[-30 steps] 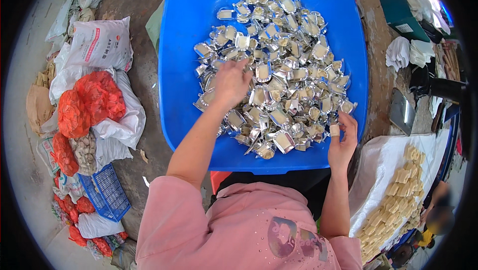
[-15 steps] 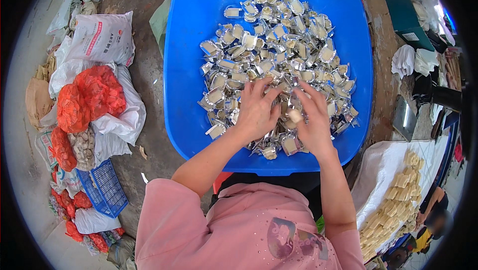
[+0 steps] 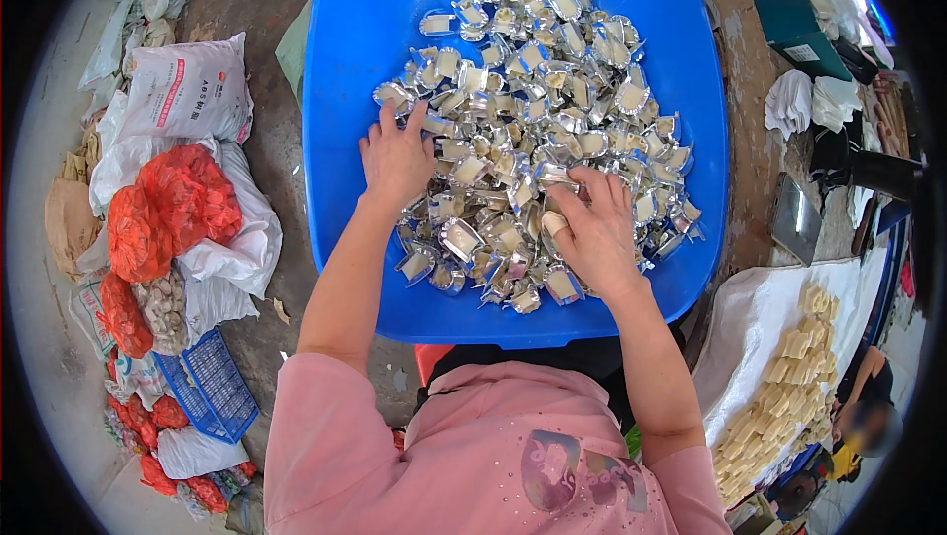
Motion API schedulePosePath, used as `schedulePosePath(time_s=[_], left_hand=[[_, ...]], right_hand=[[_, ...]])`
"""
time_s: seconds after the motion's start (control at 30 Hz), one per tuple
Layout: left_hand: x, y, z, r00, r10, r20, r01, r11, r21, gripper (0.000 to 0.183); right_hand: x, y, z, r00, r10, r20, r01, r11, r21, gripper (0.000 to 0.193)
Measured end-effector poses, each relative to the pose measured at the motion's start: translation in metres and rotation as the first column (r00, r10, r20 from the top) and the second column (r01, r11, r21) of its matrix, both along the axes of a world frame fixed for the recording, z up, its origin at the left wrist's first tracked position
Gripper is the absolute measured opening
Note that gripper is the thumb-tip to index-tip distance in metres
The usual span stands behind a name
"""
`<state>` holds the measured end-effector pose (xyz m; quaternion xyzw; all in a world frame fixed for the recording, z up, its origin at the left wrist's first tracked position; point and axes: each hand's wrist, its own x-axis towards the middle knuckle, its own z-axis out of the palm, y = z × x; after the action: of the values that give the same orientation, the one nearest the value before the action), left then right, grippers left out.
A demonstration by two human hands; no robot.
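Note:
A wide blue plastic tub (image 3: 340, 22) holds a heap of small shiny silver-rimmed pieces with cream centres (image 3: 533, 111), some with blue strips. My left hand (image 3: 397, 160) is at the heap's left edge, its fingers apart, the tips touching or just over a silver piece. Lower right of the heap's middle, my right hand (image 3: 597, 229) rests among the pieces, fingers bent and thumb apart from them. A pale cover (image 3: 554, 223) wraps its thumb. Whether its fingertips pinch a piece is hard to see; none is visibly lifted.
On the left lie a white printed sack (image 3: 187, 91), red plastic bags (image 3: 192, 195) and a blue basket (image 3: 212, 387). At the right, cream-coloured pieces (image 3: 779, 387) are heaped on a white sheet (image 3: 725, 338). Beyond them stands a dark green box (image 3: 789, 12). Another person (image 3: 868, 397) sits at the far right.
My left hand has moved left and away from me, from the heap's middle to its left edge. My right hand has shifted slightly left, and the hands are now farther apart.

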<state>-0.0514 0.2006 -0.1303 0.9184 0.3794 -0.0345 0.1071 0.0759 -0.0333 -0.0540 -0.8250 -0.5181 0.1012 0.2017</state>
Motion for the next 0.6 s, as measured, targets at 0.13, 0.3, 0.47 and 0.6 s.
schedulePosePath(time_s=[0.13,0.3,0.47,0.6], left_hand=[[0.018,0.007,0.006,0.999,0.030,-0.042,-0.034,0.994,-0.108,0.047],[0.010,0.021,-0.011,0.985,0.061,0.160,-0.020,0.970,-0.243,0.033],[-0.007,0.020,-0.004,0.951,-0.041,0.306,0.101,0.978,-0.184,0.031],[-0.025,0.011,0.002,0.789,0.273,0.550,0.064,0.854,-0.516,0.026]], right_hand=[[0.000,-0.011,0.011,0.993,-0.085,0.083,0.084,0.996,0.016,0.038],[0.002,-0.032,0.015,0.980,-0.201,0.015,0.198,0.975,0.099,0.038],[0.009,-0.055,0.011,0.913,-0.392,-0.114,0.407,0.898,0.166,0.023],[0.012,-0.067,0.006,0.792,-0.517,-0.325,0.570,0.817,0.090,0.027]])
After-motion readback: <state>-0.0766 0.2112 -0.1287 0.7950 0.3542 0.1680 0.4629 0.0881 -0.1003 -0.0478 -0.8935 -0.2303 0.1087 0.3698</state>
